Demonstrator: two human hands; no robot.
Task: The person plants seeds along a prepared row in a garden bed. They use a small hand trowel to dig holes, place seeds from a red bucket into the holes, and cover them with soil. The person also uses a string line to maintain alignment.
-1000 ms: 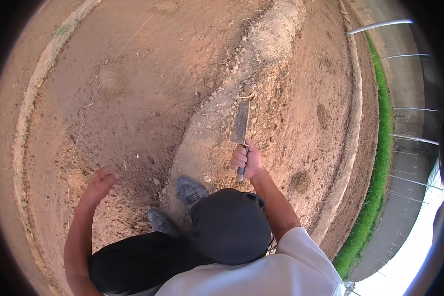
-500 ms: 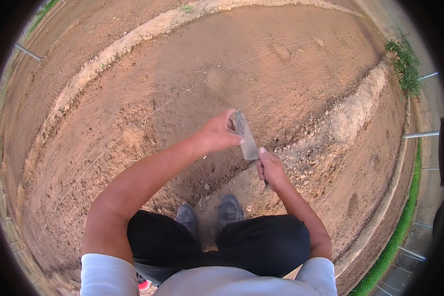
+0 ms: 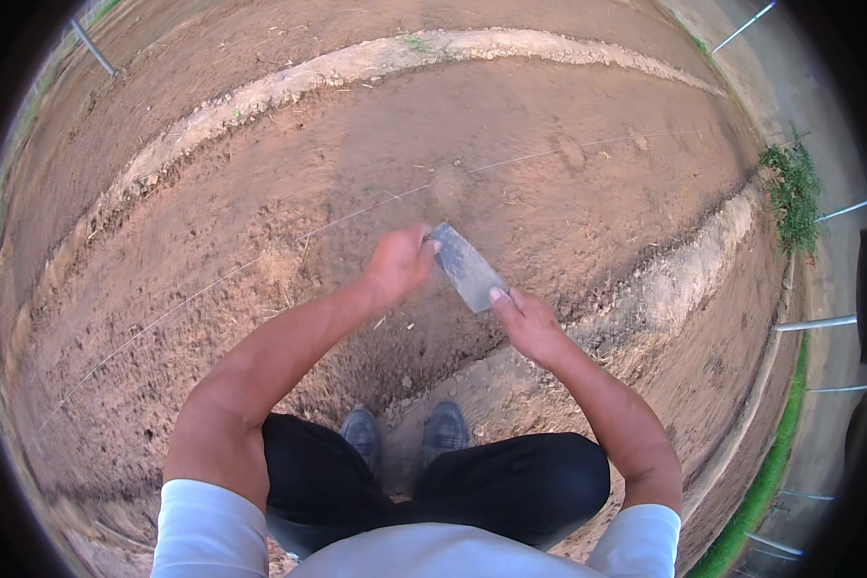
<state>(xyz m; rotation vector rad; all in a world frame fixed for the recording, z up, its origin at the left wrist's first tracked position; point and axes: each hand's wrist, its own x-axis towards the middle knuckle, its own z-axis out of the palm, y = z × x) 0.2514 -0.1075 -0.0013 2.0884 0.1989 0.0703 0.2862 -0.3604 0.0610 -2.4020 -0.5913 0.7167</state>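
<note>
A flat, grey, roughly rectangular metal blade [image 3: 468,270], smudged with dirt, is held at a slant over the soil in front of my shins. My right hand [image 3: 528,323] is closed at its near end, thumb lying along the face; the handle is hidden under the fingers. At the far end my left hand [image 3: 401,262] is closed, slightly blurred, with the thumb against the blade's left corner. The broad face of the blade is turned up toward me. My two grey shoes [image 3: 445,429] stand on the ground below.
A thin pale string [image 3: 356,214] runs across the brown soil beyond my hands. One raised earth ridge [image 3: 289,87] curves along the far side, another ridge [image 3: 674,270] lies to the right. A green bush [image 3: 792,197] and metal posts [image 3: 814,324] line the right edge.
The blade has turned so more of its broad face shows. My left hand has moved a little left and down, my right hand slightly up along the blade. The view has shifted.
</note>
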